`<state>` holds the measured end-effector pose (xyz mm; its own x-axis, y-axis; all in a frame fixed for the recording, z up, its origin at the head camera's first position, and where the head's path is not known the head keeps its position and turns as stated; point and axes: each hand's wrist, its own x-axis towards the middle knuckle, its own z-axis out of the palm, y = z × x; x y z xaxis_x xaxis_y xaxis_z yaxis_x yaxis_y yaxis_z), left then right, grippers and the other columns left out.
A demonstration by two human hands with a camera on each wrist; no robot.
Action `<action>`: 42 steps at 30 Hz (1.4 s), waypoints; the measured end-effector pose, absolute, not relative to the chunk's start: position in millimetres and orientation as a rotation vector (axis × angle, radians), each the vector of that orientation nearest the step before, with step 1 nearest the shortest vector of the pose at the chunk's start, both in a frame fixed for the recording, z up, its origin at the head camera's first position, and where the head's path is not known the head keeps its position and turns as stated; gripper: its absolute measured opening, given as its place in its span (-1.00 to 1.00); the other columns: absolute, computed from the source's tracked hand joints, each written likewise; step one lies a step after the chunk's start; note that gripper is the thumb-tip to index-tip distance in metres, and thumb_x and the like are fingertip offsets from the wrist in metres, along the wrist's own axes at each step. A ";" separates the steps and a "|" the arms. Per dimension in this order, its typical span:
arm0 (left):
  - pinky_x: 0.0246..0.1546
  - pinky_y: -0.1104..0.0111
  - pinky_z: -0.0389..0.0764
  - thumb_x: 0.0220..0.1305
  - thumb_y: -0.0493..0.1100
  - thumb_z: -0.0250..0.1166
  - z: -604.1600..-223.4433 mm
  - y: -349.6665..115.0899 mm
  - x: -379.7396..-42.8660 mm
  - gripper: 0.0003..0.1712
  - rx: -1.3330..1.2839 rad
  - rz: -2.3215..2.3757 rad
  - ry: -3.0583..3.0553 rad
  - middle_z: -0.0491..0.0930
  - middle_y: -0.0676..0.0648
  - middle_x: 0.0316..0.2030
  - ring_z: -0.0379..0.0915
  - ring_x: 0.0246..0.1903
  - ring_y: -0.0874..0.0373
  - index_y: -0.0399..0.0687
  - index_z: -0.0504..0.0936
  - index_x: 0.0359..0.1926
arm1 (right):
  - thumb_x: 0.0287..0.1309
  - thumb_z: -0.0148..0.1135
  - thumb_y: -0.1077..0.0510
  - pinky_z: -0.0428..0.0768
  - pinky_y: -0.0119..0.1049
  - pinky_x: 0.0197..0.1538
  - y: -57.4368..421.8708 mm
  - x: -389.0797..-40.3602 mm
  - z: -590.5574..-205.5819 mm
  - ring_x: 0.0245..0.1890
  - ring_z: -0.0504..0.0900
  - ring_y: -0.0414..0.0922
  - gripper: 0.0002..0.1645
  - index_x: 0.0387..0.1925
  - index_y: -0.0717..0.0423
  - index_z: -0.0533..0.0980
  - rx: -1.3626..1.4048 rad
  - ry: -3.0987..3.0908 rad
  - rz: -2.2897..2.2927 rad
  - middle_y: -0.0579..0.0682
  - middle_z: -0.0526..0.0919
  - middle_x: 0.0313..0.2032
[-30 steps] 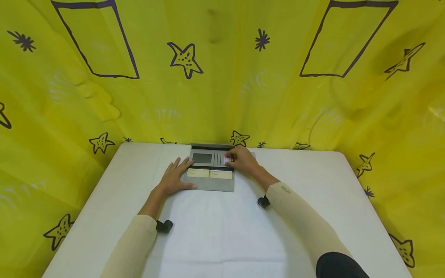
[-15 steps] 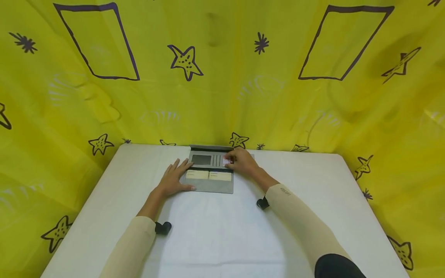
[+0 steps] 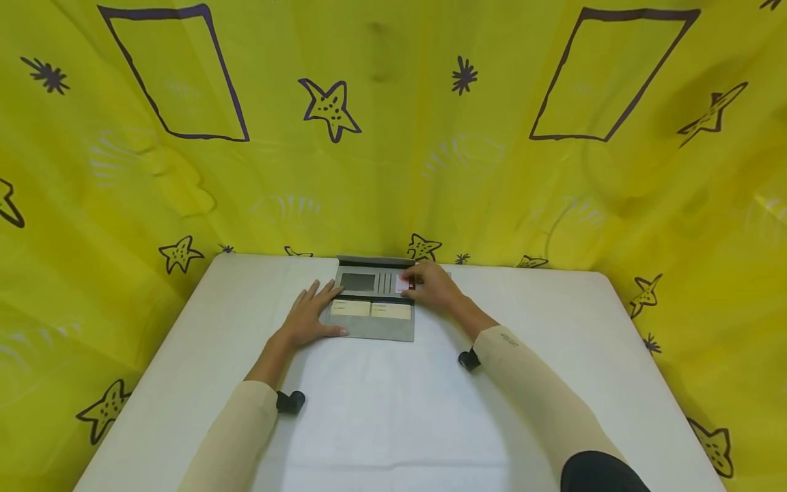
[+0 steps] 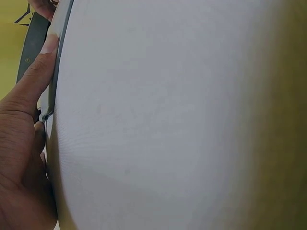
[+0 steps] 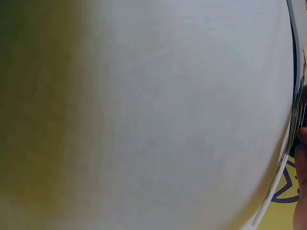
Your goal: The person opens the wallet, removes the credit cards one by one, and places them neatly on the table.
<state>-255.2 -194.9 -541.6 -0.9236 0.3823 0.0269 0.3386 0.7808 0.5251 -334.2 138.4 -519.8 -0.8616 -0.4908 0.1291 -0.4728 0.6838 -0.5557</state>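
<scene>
An unfolded grey wallet (image 3: 372, 329) lies flat at the table's far edge in the head view. It has a dark window (image 3: 358, 282), a row of slits and two cream cards (image 3: 350, 308) in its lower half. My left hand (image 3: 305, 317) rests spread on its left edge, the thumb along the near corner. With thumb and fingers, my right hand (image 3: 435, 285) pinches a small pale and reddish card (image 3: 401, 284) at the wallet's right end. The hand covers part of this card. The left wrist view shows the left thumb (image 4: 36, 76) on the wallet's rim.
A white-covered table (image 3: 393, 403) extends on both sides and in front of the wallet. Behind it hangs a yellow curtain (image 3: 393, 171) with drawn stars, close to the wallet's raised far flap (image 3: 375, 261). Each wrist carries a small black camera (image 3: 291, 402).
My right fingertips have shifted very slightly to the right, and a little more of the pale card shows. The left hand and the wallet stay in place.
</scene>
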 end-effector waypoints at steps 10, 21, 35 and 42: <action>0.57 -0.18 -0.33 0.12 0.22 0.58 -541.6 -195.0 -255.2 0.19 0.561 0.821 2.885 0.02 -0.26 0.63 -0.33 0.61 -0.34 -0.08 0.24 0.62 | 0.20 0.59 0.06 0.60 -0.14 -0.02 135.0 -334.3 -518.5 -0.12 0.53 -0.03 -0.56 0.06 0.14 0.75 -0.862 2.872 -0.901 0.00 0.69 -0.13; 0.57 -0.17 -0.33 0.12 0.25 0.57 -546.5 -195.2 -256.5 0.20 0.563 0.799 2.883 0.01 -0.24 0.64 -0.33 0.62 -0.33 -0.06 0.22 0.64 | 0.20 0.57 0.08 0.63 -0.08 0.13 138.2 -332.9 -520.4 -0.02 0.61 0.00 -0.56 0.08 0.14 0.73 -0.819 2.875 -0.908 0.05 0.73 -0.02; 0.58 -0.16 -0.34 0.11 0.26 0.57 -547.0 -193.7 -254.1 0.21 0.542 0.788 2.868 -0.01 -0.22 0.65 -0.35 0.62 -0.30 -0.04 0.21 0.64 | 0.20 0.54 0.14 0.66 -0.12 0.18 154.9 -333.0 -526.0 0.01 0.68 -0.02 -0.55 0.09 0.23 0.71 -0.925 2.848 -0.936 0.06 0.74 0.02; 0.58 -0.13 -0.35 0.11 0.25 0.58 -544.7 -194.3 -259.1 0.21 0.545 0.788 2.877 -0.01 -0.20 0.65 -0.36 0.63 -0.28 -0.02 0.21 0.65 | 0.19 0.53 0.18 0.58 -0.01 0.28 161.3 -331.4 -520.1 0.15 0.61 0.09 -0.58 0.06 0.25 0.73 -0.873 2.827 -1.016 0.10 0.69 0.08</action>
<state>-259.1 -194.3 -544.7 -0.9297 0.3682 -0.0101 0.3116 0.8009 0.5114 -331.4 161.3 -520.1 -0.8441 -0.5088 0.1689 -0.4999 0.6333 -0.5907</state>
